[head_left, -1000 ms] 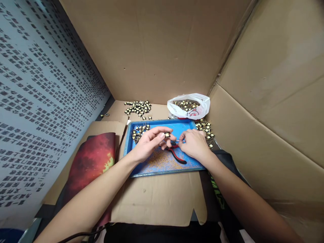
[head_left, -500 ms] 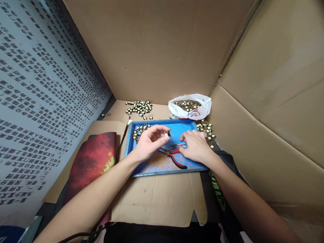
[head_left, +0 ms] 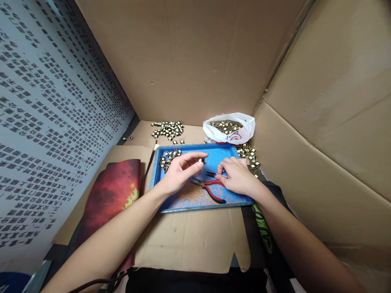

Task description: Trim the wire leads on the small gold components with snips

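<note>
My left hand (head_left: 180, 173) hovers over the blue tray (head_left: 200, 206) and pinches a small yellow-and-black component (head_left: 201, 161) between thumb and fingertips. My right hand (head_left: 236, 177) rests on the tray's right half, its fingers on the upper handle of the red-handled pliers (head_left: 210, 188), which lie on the tray with their jaws pointing left. Thin wire clippings (head_left: 191, 196) litter the tray's near part. A small cluster of the same components (head_left: 168, 158) sits in the tray's far left corner.
A white plastic bag (head_left: 230, 129) full of components stands behind the tray. Loose piles lie at the back left (head_left: 167, 129) and beside the tray's right corner (head_left: 249, 155). Cardboard walls close in the back and right. A red printed mat (head_left: 111, 191) lies to the left.
My hands have drawn slightly apart. The left hand has lifted the component a little away from the pliers. The right hand has settled lower on the pliers' handles, which now lie flat on the tray.
</note>
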`<state>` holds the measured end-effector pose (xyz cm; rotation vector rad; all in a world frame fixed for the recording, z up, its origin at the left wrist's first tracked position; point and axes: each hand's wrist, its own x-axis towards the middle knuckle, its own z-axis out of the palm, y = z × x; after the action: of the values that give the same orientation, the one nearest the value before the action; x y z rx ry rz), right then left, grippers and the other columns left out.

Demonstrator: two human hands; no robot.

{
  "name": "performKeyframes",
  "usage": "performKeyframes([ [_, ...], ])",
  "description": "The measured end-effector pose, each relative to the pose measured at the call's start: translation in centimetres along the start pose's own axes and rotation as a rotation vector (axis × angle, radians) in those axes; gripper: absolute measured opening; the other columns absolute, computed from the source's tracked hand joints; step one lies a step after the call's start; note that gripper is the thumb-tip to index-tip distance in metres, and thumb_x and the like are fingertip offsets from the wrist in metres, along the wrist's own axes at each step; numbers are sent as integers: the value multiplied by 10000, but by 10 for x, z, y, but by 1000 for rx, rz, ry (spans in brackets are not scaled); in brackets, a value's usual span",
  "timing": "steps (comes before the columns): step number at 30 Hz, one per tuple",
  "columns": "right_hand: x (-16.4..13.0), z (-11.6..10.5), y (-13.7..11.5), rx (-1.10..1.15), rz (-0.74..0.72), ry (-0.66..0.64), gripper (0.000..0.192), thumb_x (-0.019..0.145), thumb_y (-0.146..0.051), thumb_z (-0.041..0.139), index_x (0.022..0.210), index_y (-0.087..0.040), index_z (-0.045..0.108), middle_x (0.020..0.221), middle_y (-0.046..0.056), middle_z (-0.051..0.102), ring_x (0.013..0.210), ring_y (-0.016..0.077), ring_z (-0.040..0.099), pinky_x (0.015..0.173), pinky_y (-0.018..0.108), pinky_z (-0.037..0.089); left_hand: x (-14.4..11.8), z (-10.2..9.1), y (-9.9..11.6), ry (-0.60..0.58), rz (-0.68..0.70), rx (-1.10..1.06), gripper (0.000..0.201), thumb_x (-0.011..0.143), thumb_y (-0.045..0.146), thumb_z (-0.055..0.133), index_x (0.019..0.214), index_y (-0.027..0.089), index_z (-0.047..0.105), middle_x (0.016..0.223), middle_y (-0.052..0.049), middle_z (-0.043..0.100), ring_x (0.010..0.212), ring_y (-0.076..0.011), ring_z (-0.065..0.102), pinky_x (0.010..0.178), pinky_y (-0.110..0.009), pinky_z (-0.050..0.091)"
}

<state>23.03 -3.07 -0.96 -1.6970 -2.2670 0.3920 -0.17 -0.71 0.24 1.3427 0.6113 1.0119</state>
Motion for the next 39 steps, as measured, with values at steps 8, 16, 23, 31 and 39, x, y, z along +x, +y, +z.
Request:
performKeyframes([
  [8, 1, 10, -5, 760, 10, 285, 160, 909, -322, 576, 830, -257, 453, 779, 7, 687, 665, 189, 650, 641, 320, 488, 2, -6, -4, -31, -19, 54, 356, 926, 344, 749, 1254, 206, 752, 935, -57, 707, 721, -124, 573, 712, -268, 460],
  [16, -6, 10, -16, 685, -13, 321, 203, 869, -297, 618, 867, -261, 418, 659, -61, 496, 514, 126, 452, 515, 278, 354, 4, -5, -6, -43, -81, -52, 353, 896, 349, 786, 1197, 170, 734, 1012, -90, 740, 701, -118, 608, 680, -259, 500],
  [23, -6, 12, -20, 577, -148, 282, 229, 992, -321, 592, 1192, -225, 538, 710, -35, 614, 579, 153, 566, 578, 292, 412, 4, -8, -5, 3, -127, -2, 396, 869, 349, 812, 1216, 165, 762, 948, -73, 747, 690, -107, 587, 675, -245, 466],
  [31, -3, 14, -15, 237, -339, 525, 302, 1047, -295, 584, 1340, -243, 639, 1232, 96, 741, 1074, 266, 684, 905, 439, 501, 5, -10, -8, 11, -144, -26, 386, 886, 340, 798, 1235, 179, 761, 945, -73, 750, 709, -114, 597, 680, -252, 474],
  [39, -8, 10, -15, -48, -421, 633, 351, 1021, -177, 604, 1361, -239, 667, 1151, 70, 775, 985, 243, 661, 857, 408, 448, 4, -13, -11, 1, -149, -10, 373, 889, 345, 795, 1224, 183, 765, 923, -72, 752, 724, -122, 625, 661, -243, 477],
])
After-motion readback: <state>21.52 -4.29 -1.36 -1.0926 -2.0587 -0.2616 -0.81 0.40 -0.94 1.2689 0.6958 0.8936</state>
